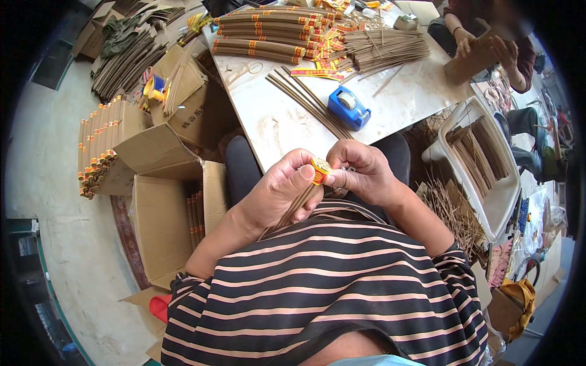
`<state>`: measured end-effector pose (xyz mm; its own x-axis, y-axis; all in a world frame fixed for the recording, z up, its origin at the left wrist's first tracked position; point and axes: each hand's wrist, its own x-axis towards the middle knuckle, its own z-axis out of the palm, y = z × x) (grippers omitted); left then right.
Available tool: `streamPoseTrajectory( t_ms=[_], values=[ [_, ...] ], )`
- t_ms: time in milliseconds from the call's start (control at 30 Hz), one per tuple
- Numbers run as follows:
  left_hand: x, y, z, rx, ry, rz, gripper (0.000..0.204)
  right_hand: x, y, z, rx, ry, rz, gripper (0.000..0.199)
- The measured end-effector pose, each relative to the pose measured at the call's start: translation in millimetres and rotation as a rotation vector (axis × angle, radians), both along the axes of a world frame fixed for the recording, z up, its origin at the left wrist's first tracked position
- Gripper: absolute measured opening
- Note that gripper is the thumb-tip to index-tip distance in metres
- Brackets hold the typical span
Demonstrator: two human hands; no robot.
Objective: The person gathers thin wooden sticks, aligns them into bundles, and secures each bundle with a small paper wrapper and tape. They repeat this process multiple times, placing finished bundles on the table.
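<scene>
At the centre of the frame, just above the striped shirt, the person's left hand (279, 184) is closed around a thin bundle (295, 205) of brown sticks. Its banded end points up, toward the face, probably so that the eyes can follow the fingers. The right hand (365, 172) meets it from the other side, its thumb touching the red-and-yellow band (319, 175); whether these fingers pinch it, I cannot tell. It seems that one hand steadies while the other does fine work.

On the table (271, 125) above, a blue tape dispenser (349, 110) and loose sticks (299, 97) lie near, perhaps for easy reach. At the upper middle, banded bundles (265, 38) are stacked side by side, maybe to stay orderly. An open carton (163, 216) at left holds more sticks, upright.
</scene>
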<state>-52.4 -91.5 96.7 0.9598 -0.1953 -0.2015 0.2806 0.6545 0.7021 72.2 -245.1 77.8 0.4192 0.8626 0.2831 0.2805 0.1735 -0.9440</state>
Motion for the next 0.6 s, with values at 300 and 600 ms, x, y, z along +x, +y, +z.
streamPoseTrajectory(
  t_ms=[300,600],
  values=[
    [6,8,-7,-0.189,-0.063,-0.139,0.035,4,0,14,0.080,-0.246,0.018,0.033],
    [-2,1,8,0.897,-0.250,0.027,0.042,0,-1,14,0.092,-0.344,-0.092,0.028]
  ],
)
